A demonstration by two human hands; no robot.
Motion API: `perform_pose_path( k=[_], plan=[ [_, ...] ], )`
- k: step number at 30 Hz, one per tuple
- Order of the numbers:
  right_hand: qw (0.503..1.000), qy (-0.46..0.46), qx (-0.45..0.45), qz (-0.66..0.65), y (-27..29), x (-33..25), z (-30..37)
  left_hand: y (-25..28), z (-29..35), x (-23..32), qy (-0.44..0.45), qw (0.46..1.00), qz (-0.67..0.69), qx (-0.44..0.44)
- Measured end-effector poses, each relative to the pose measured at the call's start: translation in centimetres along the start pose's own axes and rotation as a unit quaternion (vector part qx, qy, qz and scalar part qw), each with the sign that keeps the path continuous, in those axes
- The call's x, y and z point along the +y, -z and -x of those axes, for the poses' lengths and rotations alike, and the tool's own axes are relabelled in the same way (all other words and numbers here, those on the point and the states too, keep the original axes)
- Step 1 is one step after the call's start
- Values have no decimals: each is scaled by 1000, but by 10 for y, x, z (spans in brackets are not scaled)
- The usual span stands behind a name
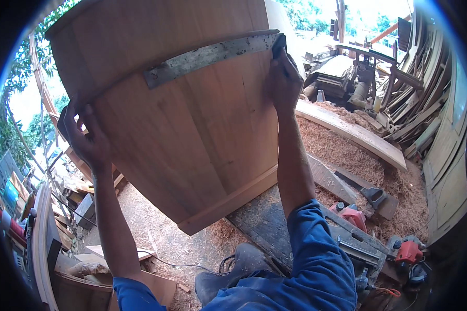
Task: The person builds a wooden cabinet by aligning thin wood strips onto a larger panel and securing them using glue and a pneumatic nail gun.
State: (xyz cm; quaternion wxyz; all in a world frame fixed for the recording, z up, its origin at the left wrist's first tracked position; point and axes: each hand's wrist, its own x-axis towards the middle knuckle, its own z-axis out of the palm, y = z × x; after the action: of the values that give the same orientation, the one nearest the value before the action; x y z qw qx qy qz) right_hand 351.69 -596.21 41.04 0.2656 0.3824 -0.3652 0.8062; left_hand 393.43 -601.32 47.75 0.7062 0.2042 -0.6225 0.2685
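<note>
A large wooden panel piece (192,129), with a raised strip across its upper part and a thicker rail along its lower edge, stands tilted in front of me. My left hand (91,140) is closed around its left edge. Against the panel's face, just under the strip, lies a try square with a worn metal blade (210,56). At the right edge my right hand (287,80) grips the square's dark stock, fingers bent around it. The panel's lower right rests by a dark workbench (267,220).
On the right, a handsaw (371,194) lies on boards near a red power tool (352,216) and another red tool (410,251). A long plank (355,135) crosses wood shavings (332,142). Stacked boards (425,88) lean far right. Curved wooden parts (44,243) stand at left; a cable (187,266) crosses the floor.
</note>
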Motion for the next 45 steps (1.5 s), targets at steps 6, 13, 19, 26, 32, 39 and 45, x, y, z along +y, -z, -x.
perform_pose_path(
  k=[6, 13, 19, 26, 32, 39, 45],
  plan=[
    [997, -61, -21, -35, 2, 4, 0, 3, -4, 13, -114, 986, -96, 73],
    [994, -91, -40, 39, 12, 4, -7, -9, 9, 92, -336, 937, -49, -87],
    [997, -68, -17, -13, 3, 12, -3, -54, -20, 124, -321, 931, -92, -149],
    [982, -168, -9, -84, 8, -8, 1, -20, -15, 81, -256, 942, -186, -109],
    [994, -107, -5, -27, 10, 0, -7, -12, -9, 61, -283, 926, -239, -75],
    [975, -195, -30, -101, 10, -6, -2, -3, -9, 58, -269, 931, -222, -107],
    [981, -167, -18, -95, 11, 0, -6, -3, -9, 57, -257, 942, -199, -82]
  ],
)
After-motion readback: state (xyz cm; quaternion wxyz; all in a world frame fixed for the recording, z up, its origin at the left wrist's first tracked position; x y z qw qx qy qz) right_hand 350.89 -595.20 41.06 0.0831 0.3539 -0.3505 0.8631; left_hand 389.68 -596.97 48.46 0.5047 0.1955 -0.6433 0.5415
